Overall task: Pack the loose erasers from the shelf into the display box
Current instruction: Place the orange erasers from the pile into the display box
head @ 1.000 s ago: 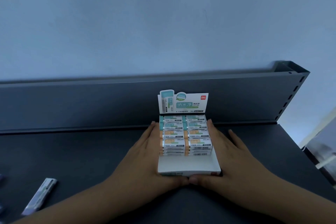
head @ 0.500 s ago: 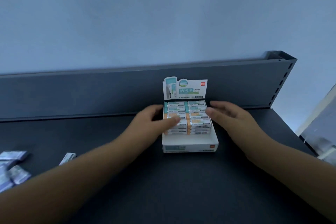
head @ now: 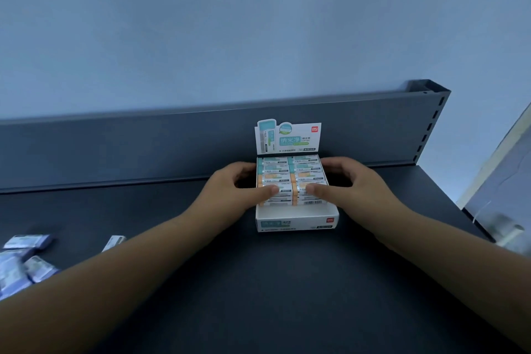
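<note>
Left hand: the left hand (head: 230, 190) grips the left side of the white cardboard display box (head: 296, 217), fingers curled round its side wall, the thumb lying flat across the left column of erasers.
Right hand: the right hand (head: 356, 187) grips the right side of the display box in the mirrored way, fingers curled at the far right corner, the thumb pressed on the right column.
Display box: between the two hands, standing flat on the dark grey metal shelf (head: 258, 282); its printed front wall faces the person, nearer than both thumbs.
Packed erasers: small wrapped erasers with teal and orange bands (head: 304, 169) lie in two columns side by side inside the box, under the thumbs.
Header card: a white and teal printed card (head: 288, 138) stands upright at the back of the box, beyond the fingertips, in front of the shelf's grey back panel (head: 143, 146).
Loose erasers: a cluster of pale wrapped loose erasers (head: 26, 259) lies on the shelf well to the left of the left hand, beside the left forearm; one single eraser (head: 114, 241) lies apart from the cluster, closer to the forearm.
Background: a pale blue wall (head: 230, 23) rises above the back panel.
</note>
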### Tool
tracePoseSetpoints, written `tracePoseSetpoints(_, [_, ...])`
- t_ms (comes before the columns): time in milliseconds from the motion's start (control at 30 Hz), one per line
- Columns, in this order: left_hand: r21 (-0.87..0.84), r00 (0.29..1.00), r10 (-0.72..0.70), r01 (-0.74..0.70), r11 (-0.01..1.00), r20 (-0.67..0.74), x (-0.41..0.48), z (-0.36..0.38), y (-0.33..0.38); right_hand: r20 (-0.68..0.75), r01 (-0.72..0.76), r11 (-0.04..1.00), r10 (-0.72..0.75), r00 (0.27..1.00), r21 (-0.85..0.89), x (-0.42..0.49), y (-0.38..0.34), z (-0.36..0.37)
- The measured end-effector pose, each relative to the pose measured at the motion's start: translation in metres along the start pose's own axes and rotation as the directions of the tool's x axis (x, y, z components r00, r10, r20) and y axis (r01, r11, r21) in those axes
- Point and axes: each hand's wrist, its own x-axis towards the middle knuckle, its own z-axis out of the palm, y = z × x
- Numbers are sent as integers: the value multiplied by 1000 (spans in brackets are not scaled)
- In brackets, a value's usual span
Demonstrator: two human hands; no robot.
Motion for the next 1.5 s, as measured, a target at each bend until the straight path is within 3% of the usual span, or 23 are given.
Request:
tracePoseSetpoints(467, [-29,992,118,-119,992,-33,-7,7,-3,-44,9,999,-10,999,-35,0,3,6])
tracePoseSetpoints(567, [41,984,145,-142,989,-106,-8,8,1,-46,33,998,-35,998,-55,-3,-3,8])
tracePoseSetpoints(633, [180,966,200,-170,969,-162,-7,8,4,-74,45,998,-49,996,-54,-6,-10,10])
tracePoseSetpoints(733, [416,937,296,-199,887,-184,-12,1,19,-128,101,932,-154,980,-347,-14,-28,8])
tracePoseSetpoints(800, [587,917,382,-248,771,-115,-20,-10,36,-35,211,753,-296,955,-623,-24,-45,10])
tracePoseSetpoints(867, [761,881,474,-308,570,1,-31,-23,50,93,299,571,-360,928,-764,-38,-62,18])
tracePoseSetpoints(933, [853,868,489,-322,410,92,-44,-34,58,117,312,567,-354,928,-763,-54,-75,32])
tracePoseSetpoints(1000, [879,878,463,-312,362,121,-56,-44,59,74,292,625,-351,934,-724,-67,-81,47])
tracePoseSetpoints(1167, [903,887,456,-249,350,67,-86,-61,40,-39,191,647,-324,945,-739,-84,-77,76])
tracePoseSetpoints(1300, [893,896,445,-206,401,6,-100,-68,15,-84,172,657,-340,937,-734,-94,-76,92])
tracePoseSetpoints(1500, [858,926,377,-178,482,-19,-116,-66,1,-35,196,664,-318,947,-722,-100,-75,99])
